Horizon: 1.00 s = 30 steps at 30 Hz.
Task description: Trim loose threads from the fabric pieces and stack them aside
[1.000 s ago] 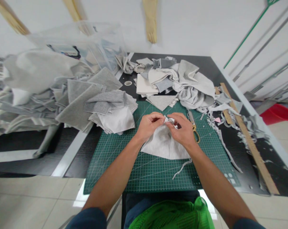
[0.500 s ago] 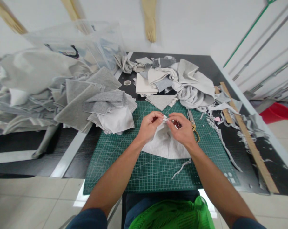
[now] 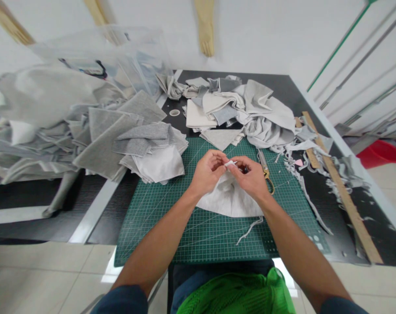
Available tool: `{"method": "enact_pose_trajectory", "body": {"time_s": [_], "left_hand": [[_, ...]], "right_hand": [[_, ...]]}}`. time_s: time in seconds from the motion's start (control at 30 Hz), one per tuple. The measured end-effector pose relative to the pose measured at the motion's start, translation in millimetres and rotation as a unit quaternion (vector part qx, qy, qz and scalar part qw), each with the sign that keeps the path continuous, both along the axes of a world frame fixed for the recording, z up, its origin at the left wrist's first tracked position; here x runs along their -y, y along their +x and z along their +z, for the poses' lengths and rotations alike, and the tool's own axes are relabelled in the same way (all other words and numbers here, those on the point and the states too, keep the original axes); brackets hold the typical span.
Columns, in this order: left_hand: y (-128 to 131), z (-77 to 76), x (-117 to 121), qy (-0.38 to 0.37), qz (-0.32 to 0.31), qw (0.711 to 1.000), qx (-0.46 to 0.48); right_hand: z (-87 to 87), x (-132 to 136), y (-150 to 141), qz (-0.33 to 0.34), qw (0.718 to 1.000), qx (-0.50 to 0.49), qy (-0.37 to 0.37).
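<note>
A pale grey piece of fabric [image 3: 228, 201] lies partly on the green cutting mat [image 3: 158, 226], its far edge lifted between my hands. My left hand [image 3: 208, 171] pinches that edge with thumb and fingers. Close beside it, my right hand [image 3: 250, 176] grips the same bunched edge; a small dark thing shows between its fingers, too hidden to name. Gold-handled scissors [image 3: 266, 172] rest on the mat just right of my right hand. Below the fabric trails a thin white strip [image 3: 248, 231].
Stacked grey fabric pieces [image 3: 152, 152] cover the left side, before a clear plastic box [image 3: 145, 56]. More folded fabric [image 3: 266, 109] is heaped at the back, near a roll of tape [image 3: 174, 112]. On the right lie a wooden ruler [image 3: 345, 192] and scraps [image 3: 348, 170].
The bunched edge has turned between my fingertips, and a small white point of fabric now stands up there. My hands have shifted only slightly; the rest of the fabric stays in place.
</note>
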<state>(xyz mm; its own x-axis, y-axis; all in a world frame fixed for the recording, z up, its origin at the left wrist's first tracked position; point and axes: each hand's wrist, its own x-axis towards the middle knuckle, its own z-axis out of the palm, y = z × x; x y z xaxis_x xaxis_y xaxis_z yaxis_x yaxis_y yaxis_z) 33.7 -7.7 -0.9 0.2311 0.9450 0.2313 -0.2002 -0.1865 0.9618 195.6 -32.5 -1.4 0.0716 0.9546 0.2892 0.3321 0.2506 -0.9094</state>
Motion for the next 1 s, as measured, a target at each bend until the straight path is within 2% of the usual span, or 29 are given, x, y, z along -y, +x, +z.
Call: {"method": "enact_pose_trajectory", "body": {"time_s": [0.13,0.33,0.57,0.83,0.9,1.0], "left_hand": [[-1,-3.6,0,-0.013,-0.013,1.0,0.005],[-5,-6.9,-3,-0.07,-0.072,0.994,-0.038],[-2,-4.6,-1,-0.08,-0.006,0.997,-0.003],[-2,-4.8,-3,-0.111,0.022,0.993,0.021],[-2,-4.8,-4,-0.116,0.032,0.993,0.02],[-2,-4.0,-5,-0.118,0.051,0.991,0.029]], "right_hand": [[-1.5,-2,0,-0.009,0.999,-0.04,-0.009],[-6.3,-3,0,0.013,0.995,-0.102,-0.008],[-7.3,-1,0,0.027,0.987,-0.158,-0.024],[-13.3,-4,5,0.005,0.988,-0.155,-0.007],[-15.1,-6,8,0.001,0.991,-0.137,0.003],[-18.2,-8,13,-0.017,0.998,-0.054,-0.01]]}}
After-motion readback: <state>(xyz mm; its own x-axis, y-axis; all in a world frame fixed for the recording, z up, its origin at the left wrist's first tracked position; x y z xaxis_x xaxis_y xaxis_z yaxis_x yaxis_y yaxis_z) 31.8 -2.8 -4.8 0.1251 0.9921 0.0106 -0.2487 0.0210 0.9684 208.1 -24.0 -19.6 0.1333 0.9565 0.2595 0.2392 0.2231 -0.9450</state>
